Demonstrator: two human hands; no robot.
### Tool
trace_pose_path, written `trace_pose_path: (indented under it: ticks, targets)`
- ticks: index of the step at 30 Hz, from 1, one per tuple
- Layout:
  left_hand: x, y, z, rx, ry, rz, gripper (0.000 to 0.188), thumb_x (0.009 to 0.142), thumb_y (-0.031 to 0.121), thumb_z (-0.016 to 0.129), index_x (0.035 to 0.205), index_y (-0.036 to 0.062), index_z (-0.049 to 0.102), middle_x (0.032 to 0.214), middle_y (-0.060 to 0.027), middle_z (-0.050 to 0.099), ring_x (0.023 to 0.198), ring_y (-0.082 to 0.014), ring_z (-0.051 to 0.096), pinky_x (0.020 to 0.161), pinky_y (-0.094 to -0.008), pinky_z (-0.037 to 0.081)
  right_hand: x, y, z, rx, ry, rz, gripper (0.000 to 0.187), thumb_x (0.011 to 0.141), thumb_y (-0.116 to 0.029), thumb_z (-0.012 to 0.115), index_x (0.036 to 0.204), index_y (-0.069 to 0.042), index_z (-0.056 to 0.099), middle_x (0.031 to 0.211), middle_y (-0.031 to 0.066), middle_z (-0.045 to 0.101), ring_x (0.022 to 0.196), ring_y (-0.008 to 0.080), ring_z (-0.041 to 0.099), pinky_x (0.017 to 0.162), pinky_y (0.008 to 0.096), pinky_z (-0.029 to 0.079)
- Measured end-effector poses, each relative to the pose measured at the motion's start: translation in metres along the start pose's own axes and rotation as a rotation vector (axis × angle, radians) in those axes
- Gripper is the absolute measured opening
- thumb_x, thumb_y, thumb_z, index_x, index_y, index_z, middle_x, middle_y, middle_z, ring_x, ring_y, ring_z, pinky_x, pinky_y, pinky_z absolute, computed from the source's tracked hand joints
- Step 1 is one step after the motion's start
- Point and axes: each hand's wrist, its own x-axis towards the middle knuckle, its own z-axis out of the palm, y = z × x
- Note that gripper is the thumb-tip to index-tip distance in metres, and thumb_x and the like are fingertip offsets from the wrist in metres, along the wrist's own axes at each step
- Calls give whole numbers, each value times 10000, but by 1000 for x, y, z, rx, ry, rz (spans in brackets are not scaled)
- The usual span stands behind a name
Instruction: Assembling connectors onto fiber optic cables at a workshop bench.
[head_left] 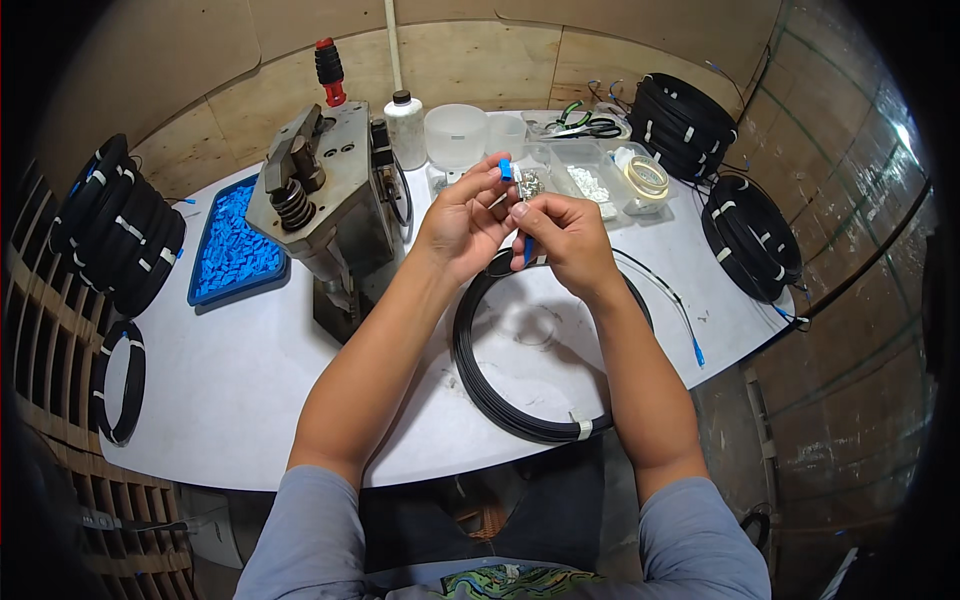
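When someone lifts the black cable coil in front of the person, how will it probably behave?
The black cable coil likely flexes yet keeps its ring shape, as a white band wraps its turns. The free end with the blue connector may swing, because it curves away unbound.

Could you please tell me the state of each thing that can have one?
Left hand: closed on a small blue plastic block.
Right hand: closed on a slim blue piece, partly hidden.
Black cable coil: on the white tabletop, bound with white tape.
Blue rectangular plastic tray: open, full of loose blue bits.
White round bottle: upright, dark cap on.
Black-and-red lever grip: pointing up.
Upper-right black cable bundle: bound.
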Motion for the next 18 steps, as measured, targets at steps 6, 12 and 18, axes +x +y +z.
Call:
trace_pose_path:
  ticks: [6,12,18]
  targets:
    - [1,1,-5,-70,19,-38,283,844,100,619,1118,57,561,939,-69,642,889,-163,600,793,-304,485,1,0,2,29,44,-6,208,908,-156,607,779,5,629,644,60,605,516,110,580,465,221,477]
    - [-2,-1,2,-79,32,-45,239,865,127,602,1075,13,603,952,-86,694,811,-170,626,743,-320,504,1,2,2,26,36,-20,208,908,-150,606,776,9,627,642,57,602,518,111,580,465,222,485]
    - [-3,0,5,-62,-5,-88,174,866,163,617,989,41,594,906,-84,672,848,-184,617,728,-327,504,2,3,0,48,35,-27,185,896,-124,609,800,32,637,652,66,609,520,111,583,463,227,493]
